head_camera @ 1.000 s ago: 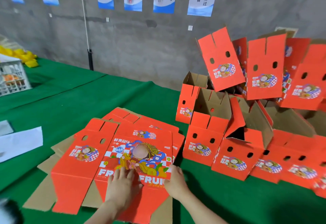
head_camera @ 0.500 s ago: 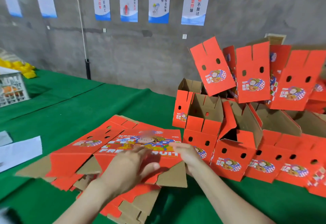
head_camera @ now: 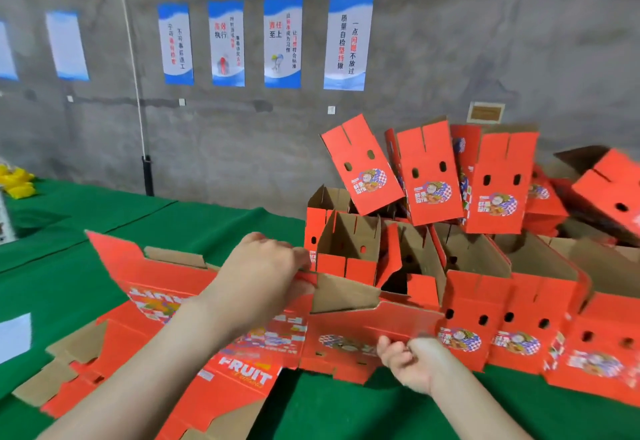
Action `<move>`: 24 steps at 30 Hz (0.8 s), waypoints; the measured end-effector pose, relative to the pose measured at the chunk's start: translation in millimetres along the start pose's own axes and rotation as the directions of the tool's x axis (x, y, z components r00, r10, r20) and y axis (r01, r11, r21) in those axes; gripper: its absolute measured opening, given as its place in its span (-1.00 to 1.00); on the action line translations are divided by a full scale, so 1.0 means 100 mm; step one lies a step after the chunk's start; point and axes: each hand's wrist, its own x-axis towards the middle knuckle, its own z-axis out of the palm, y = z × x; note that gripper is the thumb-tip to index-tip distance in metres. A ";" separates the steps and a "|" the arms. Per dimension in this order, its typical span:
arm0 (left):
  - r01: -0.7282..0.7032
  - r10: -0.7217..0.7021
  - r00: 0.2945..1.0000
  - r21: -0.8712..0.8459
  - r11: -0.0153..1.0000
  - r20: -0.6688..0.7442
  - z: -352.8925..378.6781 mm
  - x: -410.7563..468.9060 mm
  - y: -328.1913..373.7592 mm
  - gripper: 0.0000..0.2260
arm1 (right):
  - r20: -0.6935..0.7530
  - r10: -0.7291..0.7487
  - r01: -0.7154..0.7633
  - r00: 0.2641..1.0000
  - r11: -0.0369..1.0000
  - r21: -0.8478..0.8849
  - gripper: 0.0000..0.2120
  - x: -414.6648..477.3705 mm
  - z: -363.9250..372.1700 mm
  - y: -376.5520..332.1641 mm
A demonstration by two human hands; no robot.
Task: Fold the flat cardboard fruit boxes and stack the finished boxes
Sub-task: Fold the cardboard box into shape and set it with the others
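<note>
I hold a red fruit box blank (head_camera: 346, 339), lifted and partly opened, over the pile of flat blanks (head_camera: 114, 346) on the green table. My left hand (head_camera: 266, 277) grips its upper edge beside a brown inner flap. My right hand (head_camera: 412, 358) pinches the lower right edge of its red side panel. Folded red boxes (head_camera: 478, 315) stand open in a row to the right, with more finished boxes (head_camera: 429, 176) piled tilted behind them against the wall.
The green table cloth (head_camera: 194, 225) stretches left and back to a grey concrete wall with blue posters (head_camera: 282, 41). White paper (head_camera: 14, 335) lies at the left edge. Yellow items (head_camera: 17, 180) sit far left. A black pipe (head_camera: 148, 176) runs down the wall.
The top blank went from lying flat under both hands to being raised and opened. My left hand moved up to its top edge, my right hand to its lower right edge.
</note>
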 end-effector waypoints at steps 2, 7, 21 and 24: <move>-0.013 0.019 0.999 -0.129 0.992 0.041 0.03 0.19 0.19 -0.71 | -0.009 -0.022 0.022 1.000 1.000 0.011 -0.75 -0.21 -0.23 -0.13; -0.138 0.127 0.990 -0.318 0.938 -0.053 0.16 0.56 0.83 -0.70 | -0.123 -0.352 0.346 0.928 0.936 -0.063 -0.73 -0.65 -0.76 -0.44; -0.173 0.174 0.984 -0.528 0.832 -0.049 0.23 1.26 2.46 -0.71 | 0.400 -0.845 0.517 0.354 -0.180 -0.837 -0.66 -1.36 -1.35 -0.65; -0.162 0.185 0.983 -0.541 0.825 -0.012 0.29 1.24 2.63 -0.72 | 0.362 -0.824 0.369 0.436 -0.203 -0.907 -0.67 -1.44 -1.43 -0.75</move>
